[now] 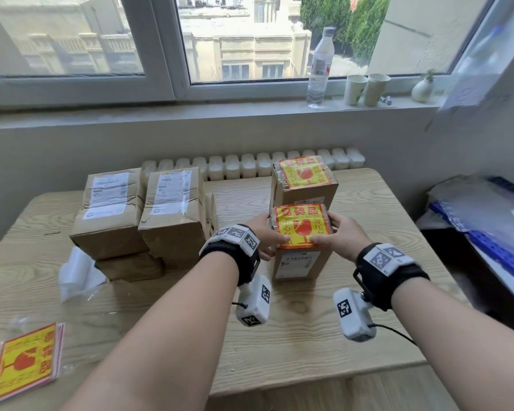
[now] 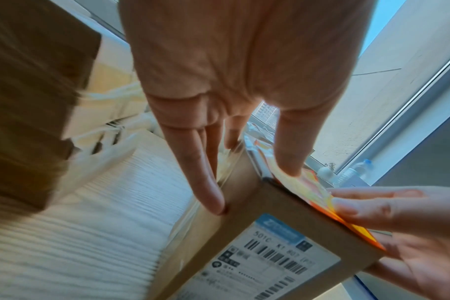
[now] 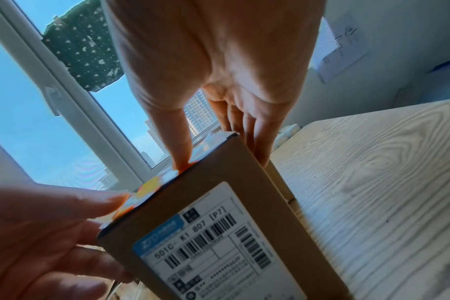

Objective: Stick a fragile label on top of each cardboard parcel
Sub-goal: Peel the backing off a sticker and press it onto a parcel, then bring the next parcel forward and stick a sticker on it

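A small upright cardboard parcel (image 1: 300, 264) (image 2: 257, 223) (image 3: 219, 192) stands right of the table's middle. A yellow-and-red fragile label (image 1: 301, 225) (image 2: 303, 186) (image 3: 149, 188) lies on its top. My left hand (image 1: 272, 232) (image 2: 252, 187) has its straight fingers down the parcel's left side and its thumb pressing the label's near edge. My right hand (image 1: 327, 229) (image 3: 222, 162) mirrors it on the right side, thumb on the label. Behind stands a second labelled parcel (image 1: 304, 188). Unlabelled parcels (image 1: 140, 215) are stacked at the left. Spare labels (image 1: 27, 361) lie at the front left.
The wooden table (image 1: 309, 336) has crumpled white backing paper (image 1: 77, 271) beside the left stack. A radiator (image 1: 250, 166) runs behind the table. On the window sill stand a bottle (image 1: 319, 66), paper cups (image 1: 364, 89) and a small vase (image 1: 423, 89). Blue shelving (image 1: 502, 232) stands at the right.
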Available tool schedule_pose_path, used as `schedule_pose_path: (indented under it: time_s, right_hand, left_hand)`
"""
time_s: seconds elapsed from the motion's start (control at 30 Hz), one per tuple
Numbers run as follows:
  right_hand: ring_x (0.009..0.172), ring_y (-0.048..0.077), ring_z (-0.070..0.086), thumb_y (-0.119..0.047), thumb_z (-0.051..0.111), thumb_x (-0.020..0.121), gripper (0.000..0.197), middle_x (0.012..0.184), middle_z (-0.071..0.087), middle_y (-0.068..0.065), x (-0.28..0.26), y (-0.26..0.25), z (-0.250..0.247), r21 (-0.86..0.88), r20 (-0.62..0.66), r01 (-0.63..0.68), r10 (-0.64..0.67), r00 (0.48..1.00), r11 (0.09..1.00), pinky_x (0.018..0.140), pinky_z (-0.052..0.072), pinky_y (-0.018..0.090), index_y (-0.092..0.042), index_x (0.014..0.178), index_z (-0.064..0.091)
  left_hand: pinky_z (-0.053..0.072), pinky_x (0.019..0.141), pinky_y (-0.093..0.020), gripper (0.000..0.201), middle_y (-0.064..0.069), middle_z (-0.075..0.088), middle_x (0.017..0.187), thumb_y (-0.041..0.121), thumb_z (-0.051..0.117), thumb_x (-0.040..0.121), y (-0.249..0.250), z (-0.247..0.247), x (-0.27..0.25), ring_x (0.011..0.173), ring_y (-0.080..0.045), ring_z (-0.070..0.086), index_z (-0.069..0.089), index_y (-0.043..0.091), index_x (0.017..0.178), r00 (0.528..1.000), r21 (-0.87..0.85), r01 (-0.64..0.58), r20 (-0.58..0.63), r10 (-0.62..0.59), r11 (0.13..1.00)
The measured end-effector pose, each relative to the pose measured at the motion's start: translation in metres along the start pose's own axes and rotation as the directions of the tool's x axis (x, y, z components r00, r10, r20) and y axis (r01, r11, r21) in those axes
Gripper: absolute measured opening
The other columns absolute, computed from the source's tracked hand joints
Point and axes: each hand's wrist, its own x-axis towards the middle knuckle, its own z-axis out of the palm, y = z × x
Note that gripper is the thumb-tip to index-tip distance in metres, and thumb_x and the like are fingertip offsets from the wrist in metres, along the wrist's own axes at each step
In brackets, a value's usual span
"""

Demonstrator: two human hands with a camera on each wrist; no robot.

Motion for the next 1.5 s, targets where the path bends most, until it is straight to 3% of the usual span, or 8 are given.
schedule_pose_path:
  time_s: [0.33,0.5,0.63,0.73,0.83,0.97,1.13,1.5]
  right_hand:
    - [0.094,0.013,0.054,-0.016,0.071,0.084,0.054,0.113,0.062,0.004,0.031,0.009,-0.011,0.007,-0.067,-0.033,0.034,0.997,0.999,0.081,0.045,0.027,-0.014,0.134,0.049]
    - [0.1,0.017,0.059,-0.021,0.072,0.083,0.056,0.123,0.063,0.004,0.035,0.007,-0.008,-0.044,-0.083,-0.038,0.035,0.996,0.998,0.09,0.05,0.034,-0.016,0.134,0.049]
    - [0.119,0.02,0.055,-0.017,0.064,0.087,0.051,0.131,0.058,0.004,0.028,-0.008,-0.008,-0.162,-0.262,0.071,-0.112,0.958,0.984,0.095,0.043,0.028,-0.015,0.136,0.051]
    - [0.097,0.014,0.065,-0.015,0.059,0.088,0.029,0.112,0.069,0.001,0.023,-0.027,-0.004,-0.19,-0.307,0.189,-0.242,0.921,0.963,0.087,0.052,0.027,-0.021,0.116,0.066]
    - [0.081,0.011,0.067,-0.019,0.059,0.088,0.019,0.094,0.073,-0.004,0.018,-0.05,0.011,-0.253,-0.231,0.249,-0.308,0.923,0.935,0.079,0.057,0.032,-0.026,0.101,0.071]
    - [0.089,0.014,0.067,-0.026,0.057,0.089,0.019,0.098,0.073,-0.007,0.002,-0.08,0.046,-0.42,-0.092,0.333,-0.405,0.91,0.844,0.083,0.055,0.036,-0.026,0.102,0.07]
    - [0.09,0.016,0.065,-0.032,0.052,0.09,0.023,0.094,0.071,-0.008,-0.02,-0.12,0.102,-0.589,0.08,0.475,-0.537,0.84,0.654,0.077,0.049,0.029,-0.026,0.106,0.068]
    - [0.077,0.014,0.061,-0.033,0.057,0.089,0.019,0.086,0.071,-0.003,-0.055,-0.186,0.244,-0.451,0.297,0.642,-0.574,0.763,0.62,0.074,0.051,0.028,-0.025,0.097,0.071]
  left_hand:
    - [0.058,0.082,-0.043,0.049,-0.009,0.059,0.104,0.016,0.064,0.09,0.021,0.006,0.036,0.083,-0.025,0.063,0.042,0.019,0.133,0.999,-0.011,0.038,-0.035,-0.039,0.999]
    - [0.057,0.083,-0.041,0.064,-0.014,0.056,0.132,0.021,0.063,0.09,0.019,0.001,0.041,0.087,-0.026,0.067,0.031,0.019,0.146,0.998,0.007,0.056,-0.021,-0.056,0.998]
    - [0.057,0.087,-0.042,0.063,-0.016,0.059,0.128,0.024,0.061,0.092,0.018,-0.007,0.033,0.097,-0.026,0.069,0.033,0.011,0.147,0.998,0.068,0.03,-0.057,-0.026,0.997]
    - [0.056,0.088,-0.04,0.044,-0.012,0.066,0.111,0.022,0.06,0.093,0.017,-0.02,0.016,0.094,-0.024,0.068,0.051,0.007,0.134,0.996,0.102,-0.02,-0.089,0.03,0.995]
    - [0.056,0.082,-0.035,0.029,-0.008,0.067,0.1,0.018,0.057,0.094,0.013,-0.039,-0.004,0.087,-0.019,0.066,0.06,0.007,0.121,0.98,0.133,-0.079,-0.169,0.101,0.988]
    - [0.053,0.066,-0.026,0.02,-0.006,0.069,0.092,0.015,0.057,0.093,-0.004,-0.07,-0.035,0.077,-0.016,0.064,0.065,0.008,0.11,0.937,0.166,-0.12,-0.307,0.167,0.979]
    - [0.056,0.08,-0.028,0.013,0.004,0.074,0.086,0.02,0.061,0.084,-0.048,-0.12,-0.079,0.086,-0.012,0.068,0.072,0.025,0.086,0.801,0.359,-0.091,-0.528,0.282,0.929]
    - [0.059,0.077,-0.031,0.017,0.002,0.073,0.068,0.015,0.058,0.081,-0.179,-0.226,-0.154,0.067,-0.013,0.07,0.066,0.022,0.067,0.718,0.104,0.043,-0.695,0.042,0.994]
